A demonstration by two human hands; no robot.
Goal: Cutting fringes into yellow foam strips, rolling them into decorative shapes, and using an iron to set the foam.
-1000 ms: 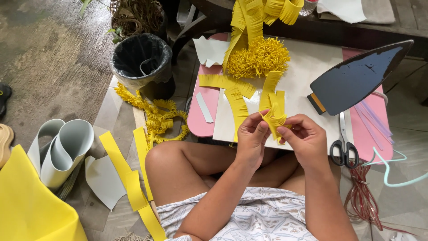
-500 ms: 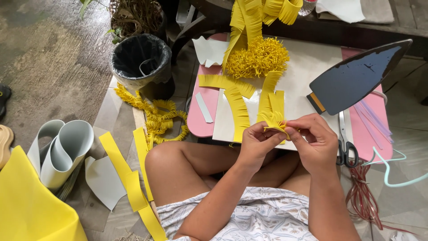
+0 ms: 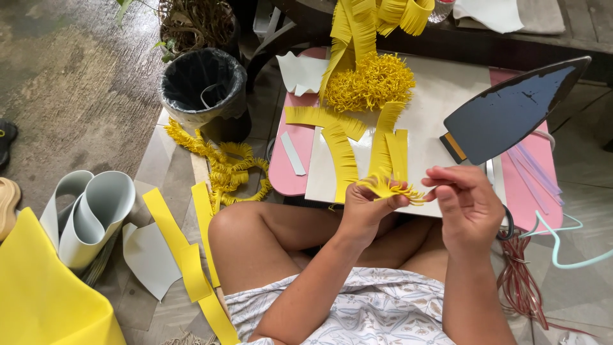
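1. The person sits cross-legged behind a low pink table (image 3: 286, 172), and both hands meet just over its near edge.
2. The left hand (image 3: 365, 207) is clenched around the base of a fringed yellow strip (image 3: 391, 167), thumb and fingers pinching it where the cut ends fan out; the strip rises from that grip and lies back over the white board (image 3: 440, 102) on the table.
3. The right hand (image 3: 469, 207) grasps the fringe tips beside the left, fingers curled in and pinching a few strands, probably to tease or curl them apart.
4. Held up like this, the fringe hangs free instead of being flattened on the board.
5. An iron (image 3: 514, 108) rests on the board's right side, soleplate turned up, just beyond the right hand.
6. At the board's far end sits a curled yellow fringe ball (image 3: 370, 82); more fringed strips lie between it and the hands.
7. Left of the table stand a black bin (image 3: 201, 86), curled fringe scraps on the floor, flat yellow strips (image 3: 185, 255) and rolled grey sheets (image 3: 89, 214).
8. The floor is worn concrete and tile.
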